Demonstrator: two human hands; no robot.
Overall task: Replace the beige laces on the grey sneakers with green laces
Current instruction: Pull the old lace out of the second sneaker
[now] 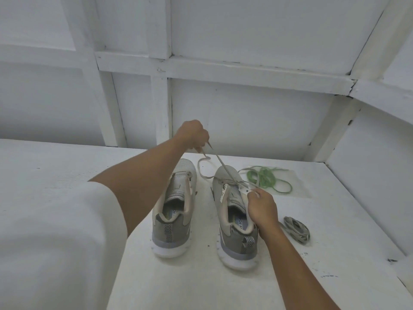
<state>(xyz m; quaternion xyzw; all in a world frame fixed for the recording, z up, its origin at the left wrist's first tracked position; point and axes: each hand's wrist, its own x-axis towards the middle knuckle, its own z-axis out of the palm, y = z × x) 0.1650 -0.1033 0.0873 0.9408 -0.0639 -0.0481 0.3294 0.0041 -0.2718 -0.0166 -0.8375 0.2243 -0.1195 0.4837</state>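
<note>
White-painted board walls with raised battens close in a white desk (67,157) whose top is scuffed and flecked with dark specks. Two grey sneakers stand on it side by side, heels toward the person and toes pointing away to the back wall, their long axes nearly parallel. Both are soft knit or mesh over thick white soles, with darker grey heel panels and a zigzag-patterned pull tab. The left sneaker (174,211) shows bare eyelets and an open tongue — no lace runs through it that can be seen. The right sneaker (232,220) holds a flat beige lace (220,163) low on its front; one strand rises taut and slanting from the eyelets up to the left hand (192,134), and a slack loop curls on the desk between the two toes. That left hand is raised above and beyond the toes, arm stretched out long from a white sleeve (55,242), fingers clenched on the lace. The right hand (262,209) sits at the right sneaker's outer eyelet edge, wrist bent down, fingers pinching the upper — or perhaps a bit of lace there, which cannot be told apart. Right of that shoe, farther back, green laces (268,179) lie in a loose tangle of loops on the desk. Nearer, just beside the right wrist, a second beige lace (296,229) rests bundled in flat oval coils
</note>
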